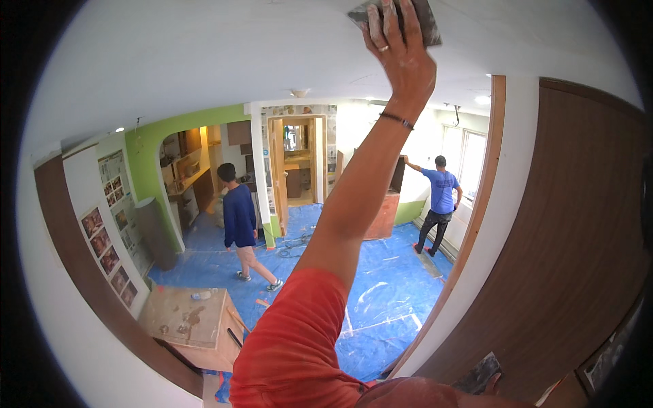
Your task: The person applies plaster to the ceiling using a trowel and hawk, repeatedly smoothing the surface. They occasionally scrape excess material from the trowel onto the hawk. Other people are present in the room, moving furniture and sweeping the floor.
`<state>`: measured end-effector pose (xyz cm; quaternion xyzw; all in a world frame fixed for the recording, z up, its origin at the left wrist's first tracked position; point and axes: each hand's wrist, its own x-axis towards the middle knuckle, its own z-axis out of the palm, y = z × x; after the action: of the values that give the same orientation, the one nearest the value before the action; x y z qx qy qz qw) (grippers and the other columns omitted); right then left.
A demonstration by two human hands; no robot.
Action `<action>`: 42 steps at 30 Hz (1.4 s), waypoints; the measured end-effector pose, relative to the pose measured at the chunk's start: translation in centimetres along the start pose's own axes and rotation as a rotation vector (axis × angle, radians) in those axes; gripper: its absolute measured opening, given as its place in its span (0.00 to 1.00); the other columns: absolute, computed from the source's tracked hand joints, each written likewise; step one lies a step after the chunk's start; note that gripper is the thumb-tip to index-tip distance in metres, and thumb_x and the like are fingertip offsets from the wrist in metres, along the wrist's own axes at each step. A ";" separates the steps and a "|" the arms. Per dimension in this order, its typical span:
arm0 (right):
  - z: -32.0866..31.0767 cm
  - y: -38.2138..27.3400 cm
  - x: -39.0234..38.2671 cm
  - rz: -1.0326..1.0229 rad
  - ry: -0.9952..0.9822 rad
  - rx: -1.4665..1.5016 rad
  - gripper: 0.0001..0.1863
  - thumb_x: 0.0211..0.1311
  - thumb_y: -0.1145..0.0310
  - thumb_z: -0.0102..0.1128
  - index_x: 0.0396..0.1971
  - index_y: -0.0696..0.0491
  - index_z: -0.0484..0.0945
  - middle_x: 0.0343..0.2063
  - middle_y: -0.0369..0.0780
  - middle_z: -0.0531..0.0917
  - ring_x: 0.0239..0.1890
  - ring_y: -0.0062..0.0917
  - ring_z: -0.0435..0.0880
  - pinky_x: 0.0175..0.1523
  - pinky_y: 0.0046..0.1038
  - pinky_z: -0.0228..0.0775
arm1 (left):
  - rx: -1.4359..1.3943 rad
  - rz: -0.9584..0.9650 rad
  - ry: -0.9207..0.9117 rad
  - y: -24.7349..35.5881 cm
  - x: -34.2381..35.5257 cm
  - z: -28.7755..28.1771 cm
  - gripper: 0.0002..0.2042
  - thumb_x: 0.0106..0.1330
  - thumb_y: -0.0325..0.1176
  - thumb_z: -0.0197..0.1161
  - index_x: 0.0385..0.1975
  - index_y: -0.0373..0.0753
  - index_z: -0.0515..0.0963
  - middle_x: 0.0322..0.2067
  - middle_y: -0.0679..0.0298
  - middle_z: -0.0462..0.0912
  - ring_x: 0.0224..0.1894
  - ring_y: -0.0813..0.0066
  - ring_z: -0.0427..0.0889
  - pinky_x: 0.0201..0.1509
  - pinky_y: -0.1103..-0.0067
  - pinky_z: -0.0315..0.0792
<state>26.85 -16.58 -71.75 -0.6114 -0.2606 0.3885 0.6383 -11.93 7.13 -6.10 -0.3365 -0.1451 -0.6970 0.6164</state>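
while the left hand (408, 64) clamps a dark flat scraper (427, 24) up at the ceiling (238, 61), the right hand (492, 385) is low by a smeared plate (476, 372), its grip too hidden to tell; beyond, two people (240, 214) are on blue sheeting (381, 292).

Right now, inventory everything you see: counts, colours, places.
floor sheeting: count unclear, blue, room floor
people: two, blue tops, background left and right
wooden box: one, light brown, lower left
bottle: one, clear, on the wooden box
door: one, light brown, centre back
arched wall: one, green, left background
wall panel: one, dark brown, right
flat plates: two, dark grey, top and lower right
left hand: one, dusty, on upper plate
right hand: one, partly hidden, lower right
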 end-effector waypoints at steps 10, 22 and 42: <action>-3.1 2.7 1.6 -0.225 0.109 -0.123 0.41 0.76 0.40 0.45 0.73 0.60 0.60 0.72 0.49 0.63 0.71 0.39 0.63 0.73 0.38 0.56 | -0.020 -0.112 0.237 -8.4 8.0 -5.7 0.29 0.70 0.21 0.46 0.72 0.24 0.52 0.65 0.34 0.58 0.68 0.36 0.59 0.69 0.50 0.58; -6.0 0.9 -2.2 -0.092 0.244 -0.022 0.41 0.76 0.41 0.46 0.74 0.60 0.57 0.73 0.47 0.61 0.72 0.37 0.61 0.74 0.37 0.53 | -0.346 -0.317 0.285 7.0 0.7 5.9 0.36 0.63 0.15 0.54 0.74 0.31 0.56 0.68 0.39 0.62 0.70 0.39 0.59 0.73 0.50 0.55; -7.5 5.1 0.6 -0.345 0.128 -0.120 0.41 0.75 0.37 0.44 0.71 0.57 0.62 0.68 0.45 0.68 0.66 0.37 0.70 0.68 0.37 0.63 | -0.010 -0.151 0.245 -1.2 -1.9 -0.3 0.25 0.77 0.26 0.41 0.72 0.28 0.56 0.69 0.44 0.61 0.69 0.48 0.64 0.71 0.60 0.61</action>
<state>32.32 -20.64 -77.71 -0.6183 -0.3430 0.2173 0.6729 -13.10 8.62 -7.30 -0.2400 -0.0903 -0.7781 0.5734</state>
